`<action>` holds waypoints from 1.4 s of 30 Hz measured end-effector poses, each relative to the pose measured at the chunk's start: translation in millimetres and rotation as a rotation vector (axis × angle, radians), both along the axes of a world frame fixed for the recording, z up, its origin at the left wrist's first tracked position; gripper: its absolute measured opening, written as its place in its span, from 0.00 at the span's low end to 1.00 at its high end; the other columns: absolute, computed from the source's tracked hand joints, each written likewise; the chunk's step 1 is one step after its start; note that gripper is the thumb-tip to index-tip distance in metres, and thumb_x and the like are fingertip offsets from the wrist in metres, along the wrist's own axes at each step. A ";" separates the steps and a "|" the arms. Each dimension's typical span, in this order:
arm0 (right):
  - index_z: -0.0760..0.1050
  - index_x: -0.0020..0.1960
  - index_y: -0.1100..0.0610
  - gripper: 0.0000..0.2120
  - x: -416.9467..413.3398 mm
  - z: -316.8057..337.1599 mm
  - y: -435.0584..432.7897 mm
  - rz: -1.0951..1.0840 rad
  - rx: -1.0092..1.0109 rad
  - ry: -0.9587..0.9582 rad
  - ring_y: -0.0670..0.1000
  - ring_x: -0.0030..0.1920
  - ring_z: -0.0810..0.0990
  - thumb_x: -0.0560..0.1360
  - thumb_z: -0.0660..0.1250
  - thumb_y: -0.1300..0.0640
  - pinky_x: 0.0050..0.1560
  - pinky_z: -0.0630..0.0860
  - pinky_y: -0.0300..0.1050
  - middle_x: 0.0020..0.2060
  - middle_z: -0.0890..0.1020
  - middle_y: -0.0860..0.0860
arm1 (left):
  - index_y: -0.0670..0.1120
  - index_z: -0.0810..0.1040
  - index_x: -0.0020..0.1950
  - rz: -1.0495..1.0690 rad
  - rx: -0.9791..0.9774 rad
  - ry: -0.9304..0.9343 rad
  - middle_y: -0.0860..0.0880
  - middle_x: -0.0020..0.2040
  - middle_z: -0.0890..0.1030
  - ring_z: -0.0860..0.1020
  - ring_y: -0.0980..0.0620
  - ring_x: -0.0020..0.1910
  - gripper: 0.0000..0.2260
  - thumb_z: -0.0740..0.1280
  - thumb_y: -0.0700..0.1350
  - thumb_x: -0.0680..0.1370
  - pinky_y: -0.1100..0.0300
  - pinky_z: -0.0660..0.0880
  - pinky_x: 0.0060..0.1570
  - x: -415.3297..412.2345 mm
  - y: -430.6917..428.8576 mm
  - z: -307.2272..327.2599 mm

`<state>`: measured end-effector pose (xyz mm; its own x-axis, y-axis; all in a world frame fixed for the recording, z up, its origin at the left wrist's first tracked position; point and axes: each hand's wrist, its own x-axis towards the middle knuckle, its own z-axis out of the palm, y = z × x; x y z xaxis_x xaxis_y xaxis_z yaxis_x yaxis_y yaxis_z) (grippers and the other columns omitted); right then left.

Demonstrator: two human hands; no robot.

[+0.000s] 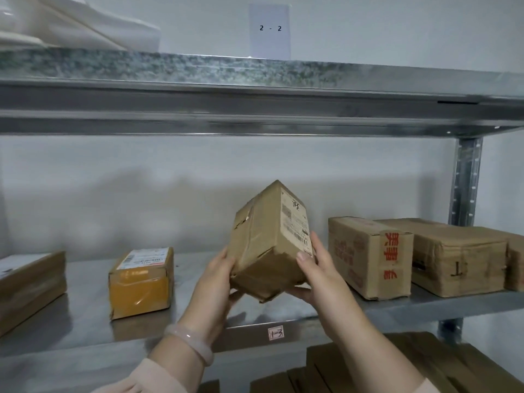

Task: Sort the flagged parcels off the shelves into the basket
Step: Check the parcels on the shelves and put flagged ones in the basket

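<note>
A brown cardboard parcel [266, 245] with a white shipping label on its right face is held tilted above the middle metal shelf [85, 316]. My left hand [215, 282] grips its lower left side, with a pale bangle on the wrist. My right hand [317, 268] holds its lower right side, fingers over the label's edge. On the same shelf a smaller parcel with yellow tape [141, 282] stands to the left. A box with red print [368, 256] lies to the right. No basket is in view.
A long brown box [459, 256] lies at the far right and another parcel [28, 287] at the far left. The upper shelf [255, 89] carries a white "2 - 2" card [270, 31] and white bags [71, 24]. A "1-3" tag [275, 333] marks the shelf edge. Boxes [368, 367] fill the lower shelf.
</note>
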<state>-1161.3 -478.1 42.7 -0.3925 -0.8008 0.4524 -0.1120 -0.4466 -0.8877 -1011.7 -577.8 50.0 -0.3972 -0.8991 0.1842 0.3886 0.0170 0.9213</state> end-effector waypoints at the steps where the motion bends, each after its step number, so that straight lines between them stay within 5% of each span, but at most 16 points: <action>1: 0.58 0.67 0.26 0.28 -0.7 -1.5 -0.5 -0.027 -0.025 0.061 0.39 0.60 0.76 0.76 0.67 0.47 0.60 0.76 0.46 0.59 0.75 0.31 | 0.54 0.74 0.66 0.049 -0.121 -0.087 0.45 0.59 0.81 0.80 0.46 0.56 0.14 0.60 0.44 0.82 0.46 0.76 0.61 2.4 -0.3 -1.1; 4: 0.56 0.67 0.25 0.30 3.1 -0.4 0.6 -0.093 -0.066 0.230 0.27 0.58 0.70 0.75 0.68 0.47 0.50 0.72 0.28 0.56 0.72 0.22 | 0.59 0.71 0.70 0.151 -0.371 -0.283 0.52 0.63 0.76 0.78 0.55 0.58 0.17 0.61 0.48 0.82 0.58 0.76 0.58 6.1 -0.7 -1.6; 6: 0.57 0.67 0.27 0.29 5.8 2.4 -0.2 -0.134 -0.074 0.258 0.26 0.57 0.70 0.75 0.68 0.47 0.45 0.71 0.23 0.55 0.71 0.21 | 0.59 0.72 0.70 0.156 -0.456 -0.342 0.52 0.66 0.75 0.74 0.57 0.63 0.18 0.60 0.57 0.80 0.56 0.72 0.65 7.1 2.1 0.1; 9: 0.60 0.62 0.25 0.25 7.3 9.5 -5.1 -0.192 -0.073 0.234 0.27 0.56 0.72 0.74 0.69 0.43 0.44 0.72 0.26 0.56 0.74 0.27 | 0.59 0.68 0.71 -0.031 -0.384 -0.163 0.58 0.64 0.76 0.77 0.72 0.54 0.31 0.64 0.66 0.69 0.67 0.77 0.53 6.6 7.3 4.4; 11: 0.62 0.65 0.33 0.24 6.9 13.5 -12.8 -0.211 -0.068 0.230 0.25 0.51 0.72 0.74 0.69 0.44 0.41 0.71 0.23 0.56 0.73 0.31 | 0.62 0.65 0.71 -0.026 -0.407 -0.159 0.62 0.60 0.75 0.77 0.72 0.51 0.33 0.68 0.64 0.67 0.73 0.75 0.45 6.3 7.5 7.2; 16: 0.69 0.66 0.44 0.18 5.4 15.4 -33.6 -0.206 0.013 0.240 0.23 0.44 0.73 0.77 0.66 0.50 0.37 0.69 0.21 0.51 0.76 0.36 | 0.54 0.66 0.74 0.166 -0.454 -0.336 0.53 0.64 0.76 0.77 0.57 0.58 0.27 0.70 0.48 0.77 0.53 0.76 0.61 0.6 -5.6 2.2; 19: 0.70 0.66 0.45 0.18 3.5 12.9 -38.3 -0.175 0.034 0.258 0.22 0.45 0.72 0.78 0.65 0.54 0.38 0.67 0.19 0.52 0.76 0.35 | 0.50 0.63 0.75 0.187 -0.510 -0.448 0.51 0.67 0.75 0.77 0.64 0.51 0.29 0.70 0.46 0.77 0.71 0.77 0.47 -0.6 -14.4 -6.0; 21: 0.70 0.68 0.45 0.19 1.8 9.2 -36.7 -0.154 0.042 0.275 0.25 0.50 0.74 0.78 0.65 0.54 0.42 0.69 0.21 0.53 0.77 0.34 | 0.51 0.62 0.76 0.198 -0.524 -0.474 0.50 0.69 0.73 0.77 0.66 0.49 0.31 0.70 0.47 0.76 0.75 0.75 0.43 1.0 -19.6 -9.5; 23: 0.67 0.70 0.41 0.22 -1.8 6.0 -31.7 -0.182 0.063 0.327 0.30 0.59 0.72 0.77 0.65 0.50 0.50 0.69 0.25 0.59 0.75 0.36 | 0.55 0.58 0.77 0.217 -0.532 -0.489 0.49 0.72 0.68 0.76 0.57 0.60 0.34 0.71 0.50 0.75 0.61 0.77 0.57 3.0 -21.1 -9.7; 25: 0.64 0.69 0.35 0.23 -8.9 5.7 -22.7 -0.277 0.053 0.407 0.34 0.63 0.69 0.76 0.65 0.45 0.57 0.67 0.31 0.63 0.71 0.36 | 0.61 0.54 0.77 0.300 -0.599 -0.515 0.50 0.75 0.62 0.67 0.51 0.71 0.37 0.71 0.55 0.74 0.48 0.69 0.69 3.8 -20.7 -5.1; 29: 0.62 0.65 0.26 0.22 -24.7 10.0 5.5 -0.508 -0.034 0.479 0.32 0.64 0.66 0.72 0.61 0.38 0.58 0.66 0.35 0.63 0.67 0.29 | 0.63 0.54 0.76 0.509 -0.905 -0.457 0.55 0.75 0.59 0.58 0.57 0.73 0.34 0.68 0.57 0.74 0.59 0.56 0.69 4.5 -11.1 20.7; 33: 0.62 0.64 0.26 0.22 -44.2 8.1 31.3 -0.749 -0.063 0.495 0.30 0.61 0.65 0.74 0.63 0.45 0.58 0.66 0.36 0.59 0.64 0.25 | 0.67 0.58 0.72 0.467 -1.083 -0.322 0.63 0.69 0.61 0.57 0.66 0.69 0.30 0.66 0.56 0.73 0.69 0.54 0.65 -12.3 13.4 39.6; 38: 0.63 0.71 0.42 0.26 -79.3 -1.4 53.7 -1.024 -0.052 0.405 0.41 0.67 0.62 0.76 0.66 0.50 0.63 0.63 0.43 0.68 0.65 0.42 | 0.66 0.61 0.73 0.265 -1.162 -0.372 0.63 0.73 0.60 0.57 0.64 0.72 0.28 0.65 0.58 0.74 0.71 0.52 0.63 -52.7 44.8 17.4; 42: 0.59 0.75 0.47 0.31 -103.4 -7.1 61.0 -0.983 0.062 0.294 0.49 0.71 0.62 0.75 0.67 0.49 0.69 0.62 0.50 0.72 0.63 0.48 | 0.67 0.57 0.74 0.087 -1.108 -0.459 0.63 0.74 0.58 0.55 0.64 0.73 0.29 0.65 0.59 0.76 0.68 0.53 0.66 -91.6 54.4 -4.0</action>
